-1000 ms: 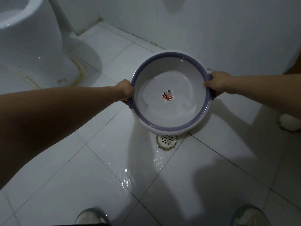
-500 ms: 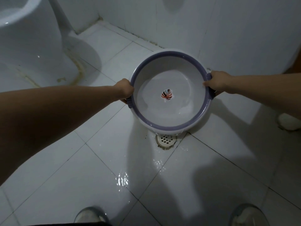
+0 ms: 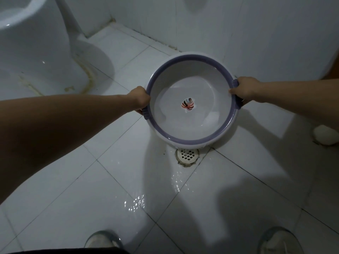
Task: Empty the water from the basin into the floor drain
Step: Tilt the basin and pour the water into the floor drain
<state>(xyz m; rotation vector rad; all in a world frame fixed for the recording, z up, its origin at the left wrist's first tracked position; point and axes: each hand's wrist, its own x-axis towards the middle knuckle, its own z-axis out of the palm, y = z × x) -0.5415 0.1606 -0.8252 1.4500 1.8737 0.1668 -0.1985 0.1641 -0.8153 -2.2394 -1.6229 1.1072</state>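
Clearly the round white plastic basin with the purple rim [image 3: 192, 99] is held out at arm's length, tipped toward the person so that its near lip hangs lowest, just above the round white grated floor drain [image 3: 187, 156] set in the white tiled floor [image 3: 238, 189]. That placement makes sense: whatever runs over the low edge should fall on or right beside the grate instead of spreading across the room.

The left hand [image 3: 140, 99] is closed around the left rim, fingers curled under the purple band by a small lug, and the right hand [image 3: 244, 88] is wrapped over the opposite rim in the same way. Gripping at opposite points lets both wrists roll the basin evenly and keeps it from twisting as the load shifts.

Only a thin sheet of water [image 3: 211, 123] seems to be left, pooled against the near wall of the basin; the light is dim, so how much remains is hard to judge. A small striped leaf-shaped mark [image 3: 187, 105] sits at the middle of the bottom and looks uncovered. Wet glints lie on the tiles between the drain and the person's shoes [image 3: 102, 239], which suggests most of the pour is done. A white ceramic toilet base [image 3: 36, 52] stands well off to the left, clear of the work. A steeper tilt would probably chase out the last of it.
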